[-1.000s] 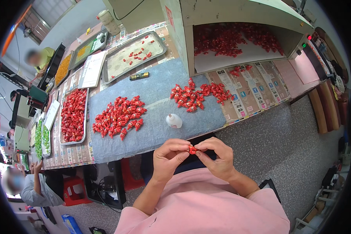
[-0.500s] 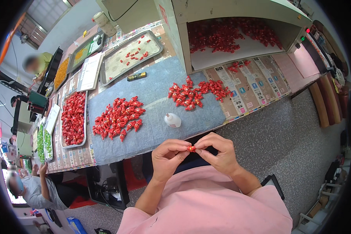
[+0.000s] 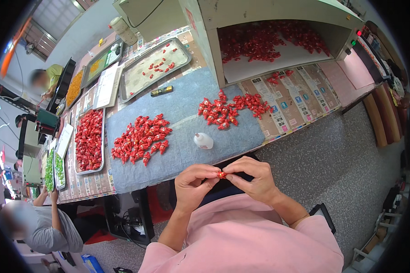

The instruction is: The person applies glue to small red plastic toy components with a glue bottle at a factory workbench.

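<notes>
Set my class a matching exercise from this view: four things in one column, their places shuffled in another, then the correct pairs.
1. small red figure
2. white squeeze bottle
3. black-and-gold cylinder
4. bright green pieces

A. at the picture's far left
B. beside the shallow metal tray
C. pinched between left hand and right hand
D. near the blue cloth's front edge

Pairs: 1-C, 2-D, 3-B, 4-A

Speckled grey floor [image 3: 314, 154] lies beneath a paper-covered table [image 3: 307, 102].
</notes>
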`<state>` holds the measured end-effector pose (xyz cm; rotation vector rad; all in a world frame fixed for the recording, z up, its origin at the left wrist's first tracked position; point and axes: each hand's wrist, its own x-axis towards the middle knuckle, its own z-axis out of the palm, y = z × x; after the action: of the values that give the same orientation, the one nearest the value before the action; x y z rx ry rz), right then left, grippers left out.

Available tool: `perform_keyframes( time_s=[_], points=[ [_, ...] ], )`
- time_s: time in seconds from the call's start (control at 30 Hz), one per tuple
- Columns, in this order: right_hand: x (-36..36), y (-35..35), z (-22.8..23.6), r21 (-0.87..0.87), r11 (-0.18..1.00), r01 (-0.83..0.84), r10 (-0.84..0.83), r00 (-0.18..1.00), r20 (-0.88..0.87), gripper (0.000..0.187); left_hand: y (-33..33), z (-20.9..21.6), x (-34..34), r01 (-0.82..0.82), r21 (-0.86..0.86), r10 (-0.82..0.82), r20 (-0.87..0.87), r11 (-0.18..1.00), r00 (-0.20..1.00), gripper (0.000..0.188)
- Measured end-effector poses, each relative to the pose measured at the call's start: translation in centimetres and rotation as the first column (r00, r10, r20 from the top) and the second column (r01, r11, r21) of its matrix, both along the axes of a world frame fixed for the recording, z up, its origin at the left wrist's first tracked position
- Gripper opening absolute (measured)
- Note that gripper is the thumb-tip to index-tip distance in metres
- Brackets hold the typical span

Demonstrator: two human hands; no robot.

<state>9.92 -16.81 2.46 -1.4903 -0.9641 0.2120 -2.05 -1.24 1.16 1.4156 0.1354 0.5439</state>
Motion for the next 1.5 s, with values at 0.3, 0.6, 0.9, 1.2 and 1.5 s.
perform_keyframes(
  time_s=[0.3, 0.6, 0.9, 1.2, 1.5],
  points=[
    [1.3, 0.4, -1.0, -0.045, 0.994, 0.102, -0.104, 0.993, -0.046, 0.015, 6.7, -0.6, -1.0, -0.321, 0.377, 0.383, -0.1, 0.869, 0.919, 0.019],
    [1.8, 4.2, -1.5, -0.074, 0.97, 0.23, -0.21, 0.954, 0.215, 0.04, 8.9, -0.6, -0.2, -0.431, 0.623, 0.584, -0.051, 0.653, 0.81, 0.022],
    [1.7, 7.7, -3.1, -0.067, 0.983, 0.17, -0.152, 0.964, 0.216, 0.045, 7.0, -0.7, 0.9, -0.476, 0.76, 0.671, 0.072, 0.442, 0.738, 0.027],
    [2.0, 1.6, -1.4, -0.054, 0.971, 0.233, -0.233, 0.972, 0.002, 0.039, 4.3, 0.3, 5.9, -0.332, 0.721, 0.499, -0.022, 0.608, 0.866, 0.028],
    [2.5, -1.2, -1.8, -0.07, 0.959, 0.275, -0.282, 0.95, -0.134, 0.039, 4.3, 0.7, 11.4, -0.116, 0.867, 0.316, -0.05, 0.485, 0.947, 0.025]
  ],
)
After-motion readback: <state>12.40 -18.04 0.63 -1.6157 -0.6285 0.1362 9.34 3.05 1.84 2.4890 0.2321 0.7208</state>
